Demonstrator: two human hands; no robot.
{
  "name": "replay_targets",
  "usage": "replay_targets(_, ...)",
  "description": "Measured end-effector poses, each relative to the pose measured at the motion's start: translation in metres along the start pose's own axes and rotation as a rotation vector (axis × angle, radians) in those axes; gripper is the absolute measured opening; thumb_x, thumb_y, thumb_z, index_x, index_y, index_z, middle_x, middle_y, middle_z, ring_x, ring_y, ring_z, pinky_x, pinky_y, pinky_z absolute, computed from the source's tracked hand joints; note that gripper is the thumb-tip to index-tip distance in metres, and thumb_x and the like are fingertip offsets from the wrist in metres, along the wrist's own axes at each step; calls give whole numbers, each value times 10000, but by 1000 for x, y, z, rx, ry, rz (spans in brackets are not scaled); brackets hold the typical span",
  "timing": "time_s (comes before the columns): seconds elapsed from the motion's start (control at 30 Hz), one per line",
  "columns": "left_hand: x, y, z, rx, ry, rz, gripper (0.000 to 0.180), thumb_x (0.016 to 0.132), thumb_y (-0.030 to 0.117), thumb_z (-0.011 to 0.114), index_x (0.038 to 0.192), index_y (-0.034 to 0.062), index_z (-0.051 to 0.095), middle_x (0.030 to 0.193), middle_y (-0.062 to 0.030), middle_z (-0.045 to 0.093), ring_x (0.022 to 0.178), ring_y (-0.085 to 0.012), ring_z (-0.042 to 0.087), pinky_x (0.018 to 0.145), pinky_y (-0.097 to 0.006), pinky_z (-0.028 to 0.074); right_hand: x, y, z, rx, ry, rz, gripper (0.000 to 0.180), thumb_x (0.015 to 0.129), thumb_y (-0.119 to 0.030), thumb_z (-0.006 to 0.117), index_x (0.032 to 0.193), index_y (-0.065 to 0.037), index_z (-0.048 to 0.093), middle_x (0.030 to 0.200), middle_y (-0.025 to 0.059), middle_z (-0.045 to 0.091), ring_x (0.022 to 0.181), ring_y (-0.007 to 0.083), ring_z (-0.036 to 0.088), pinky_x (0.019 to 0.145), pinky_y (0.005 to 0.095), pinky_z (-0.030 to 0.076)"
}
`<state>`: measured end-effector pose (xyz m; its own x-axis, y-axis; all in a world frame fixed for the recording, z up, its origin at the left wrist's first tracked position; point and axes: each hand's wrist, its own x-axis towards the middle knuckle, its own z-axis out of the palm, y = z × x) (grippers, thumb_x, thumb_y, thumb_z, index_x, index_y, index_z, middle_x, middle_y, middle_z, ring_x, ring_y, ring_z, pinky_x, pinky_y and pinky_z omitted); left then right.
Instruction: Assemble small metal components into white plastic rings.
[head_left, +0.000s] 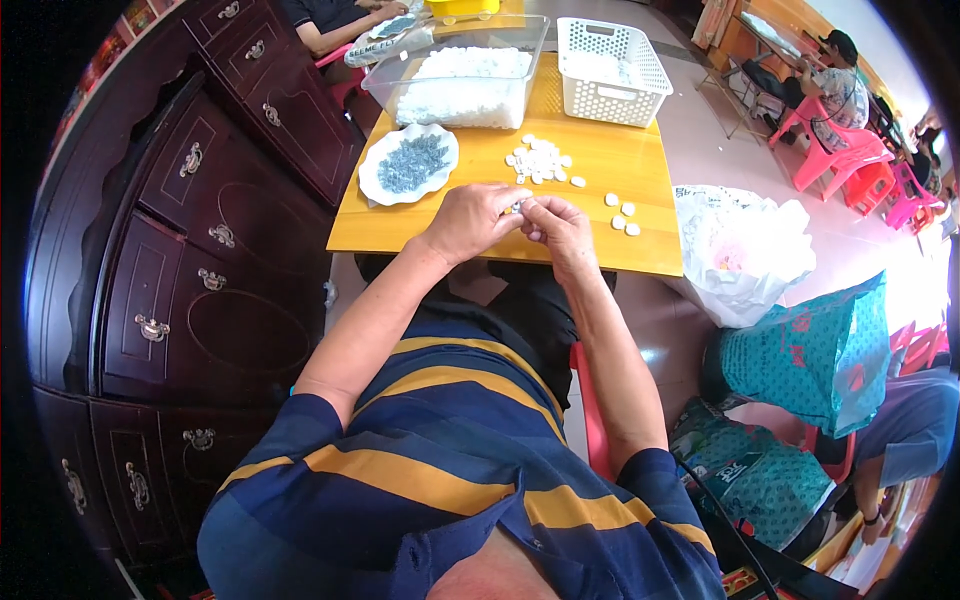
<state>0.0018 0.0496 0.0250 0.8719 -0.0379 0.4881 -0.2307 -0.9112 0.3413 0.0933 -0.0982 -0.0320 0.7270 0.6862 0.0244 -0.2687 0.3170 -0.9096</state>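
Yellow wooden table (600, 160), left hand (478, 220) and right hand (557, 228) meeting, fingers pinched on small white piece (517, 205), white discs (538, 160) beyond

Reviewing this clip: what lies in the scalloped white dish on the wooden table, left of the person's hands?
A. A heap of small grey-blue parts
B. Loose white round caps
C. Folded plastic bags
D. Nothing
A: the scalloped white dish holds a heap of small grey-blue parts, while the loose white round pieces lie straight on the wooden table, right of the dish.
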Motion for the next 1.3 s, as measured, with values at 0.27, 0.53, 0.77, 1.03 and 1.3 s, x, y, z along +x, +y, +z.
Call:
replay_targets(0.27,-2,0,4,-3,28,25,196,890,182,697,1040,57,703,905,-158,721,815,-339,697,707,-395,561,-1,-1,2,16,38,31,132,937,-165,698,907,-38,717,770,5,650,670,64,535,630,195,436)
replay_targets(0.53,0,-4,11,-38,74,30,194,870,152,720,1035,50,719,857,-154,718,760,-310,703,679,-361,560,-1,-1,3,1,70,24,147,948,-179,687,897,-44,715,763,-4,639,668,59,531,633,188,430)
replay_targets(0.77,-7,-12,27,-195,22,-140,329,850,182,752,1156,69,706,877,-136,719,709,-227,698,648,-331,547,-3,-33,-43,-640,220,-156,254,874,-272,708,902,-21,740,768,78,710,691,176,652,673,313,514)
replay_targets(1.03,10,-19,57,61,-105,-152,397,892,221,652,1266,93,628,959,-117,709,861,-311,687,753,-418,551,-17,-59,-106,-1287,539,-91,230,840,-295,704,952,-98,742,877,132,739,827,340,708,757,441,550)
replay_targets(1.3,37,-28,78,171,-102,-117,391,935,257,576,1299,115,593,999,-173,714,914,-373,684,778,-488,547,-4,-50,-95,-1302,645,-267,235,828,-247,716,1016,-106,702,869,103,721,848,305,701,760,420,541)
